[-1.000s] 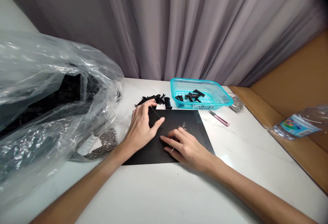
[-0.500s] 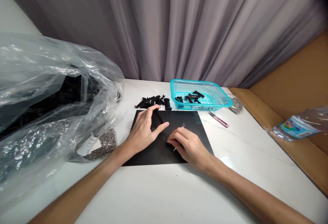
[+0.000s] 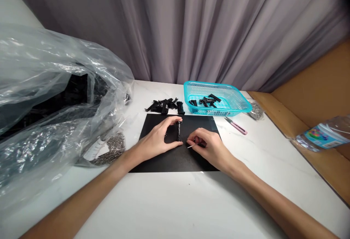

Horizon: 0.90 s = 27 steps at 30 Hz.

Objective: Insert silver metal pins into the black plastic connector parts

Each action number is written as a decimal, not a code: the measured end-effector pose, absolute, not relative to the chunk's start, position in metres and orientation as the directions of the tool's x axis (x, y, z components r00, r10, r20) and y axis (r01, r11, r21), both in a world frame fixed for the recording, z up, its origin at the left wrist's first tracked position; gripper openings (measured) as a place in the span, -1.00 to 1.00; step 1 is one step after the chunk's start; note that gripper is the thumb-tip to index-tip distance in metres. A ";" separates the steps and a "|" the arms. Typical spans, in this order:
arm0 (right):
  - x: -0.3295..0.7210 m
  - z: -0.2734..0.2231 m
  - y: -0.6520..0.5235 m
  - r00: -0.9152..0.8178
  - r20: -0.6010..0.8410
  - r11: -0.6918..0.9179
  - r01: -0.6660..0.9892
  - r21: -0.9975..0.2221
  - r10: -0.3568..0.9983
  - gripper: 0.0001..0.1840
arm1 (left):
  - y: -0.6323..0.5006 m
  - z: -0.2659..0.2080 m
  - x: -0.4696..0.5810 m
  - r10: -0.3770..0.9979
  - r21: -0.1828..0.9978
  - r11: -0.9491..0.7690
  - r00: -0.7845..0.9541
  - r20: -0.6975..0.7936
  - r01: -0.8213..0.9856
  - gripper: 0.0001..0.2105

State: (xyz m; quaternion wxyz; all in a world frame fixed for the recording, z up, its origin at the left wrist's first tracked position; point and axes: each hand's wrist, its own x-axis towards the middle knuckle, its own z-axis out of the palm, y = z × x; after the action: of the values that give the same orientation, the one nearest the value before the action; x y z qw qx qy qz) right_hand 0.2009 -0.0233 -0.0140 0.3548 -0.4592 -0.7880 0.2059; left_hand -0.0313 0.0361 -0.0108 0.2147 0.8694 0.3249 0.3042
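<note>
A narrow black plastic part (image 3: 178,131) is gripped at its two ends by my left hand (image 3: 154,138), thumb near and fingers far, above a black mat (image 3: 169,162). Just to the right, my right hand (image 3: 214,146) is closed in a pinch. A thin, light metal pin (image 3: 190,146) sticks out from its fingertips, apart from the black part. Part of the pin is hidden by the fingers. Beyond the mat lies a pile of black plastic parts (image 3: 164,106).
A turquoise basket (image 3: 232,112) holds several black parts. Pink-handled snips (image 3: 236,126) lie right of the mat. Large clear plastic bags (image 3: 104,64) and a bag of small metal pieces (image 3: 116,148) stand left. A bottle (image 3: 319,137) lies at the right by cardboard.
My left hand has turned the black part to stand nearly straight between thumb and fingers. My right hand has shifted slightly right and up, still pinching the pin.
</note>
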 end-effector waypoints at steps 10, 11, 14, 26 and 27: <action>0.204 -0.020 -0.025 -0.298 0.423 0.506 0.655 -0.562 0.856 -0.87 | 0.028 -0.002 -0.032 0.466 0.225 -0.883 0.708 0.531 0.412 -0.38; 0.204 -0.020 -0.025 -0.303 0.420 0.506 0.660 -0.555 0.855 -0.87 | 0.028 -0.002 -0.032 0.458 0.215 -0.887 0.709 0.536 0.410 -0.38; 0.204 -0.020 -0.025 -0.308 0.413 0.508 0.639 -0.578 0.857 -0.82 | 0.028 -0.002 -0.032 0.448 0.203 -0.890 0.705 0.550 0.408 -0.37; 0.214 -0.009 -0.024 -0.401 0.404 0.569 0.589 -0.573 0.822 -0.78 | 0.022 -0.006 -0.029 0.473 0.311 -0.881 0.704 0.530 0.358 -0.28; 0.214 -0.007 -0.025 -0.379 0.433 0.574 0.590 -0.567 0.818 -0.78 | 0.022 -0.005 -0.029 0.461 0.297 -0.887 0.696 0.550 0.353 -0.28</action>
State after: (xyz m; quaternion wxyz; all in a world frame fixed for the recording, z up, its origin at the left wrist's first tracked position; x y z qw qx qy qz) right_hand 0.2143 -0.0247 -0.0074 0.3518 -0.4322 -0.8144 0.1616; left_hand -0.0291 0.0218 -0.0052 0.0844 0.9170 0.2220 0.3206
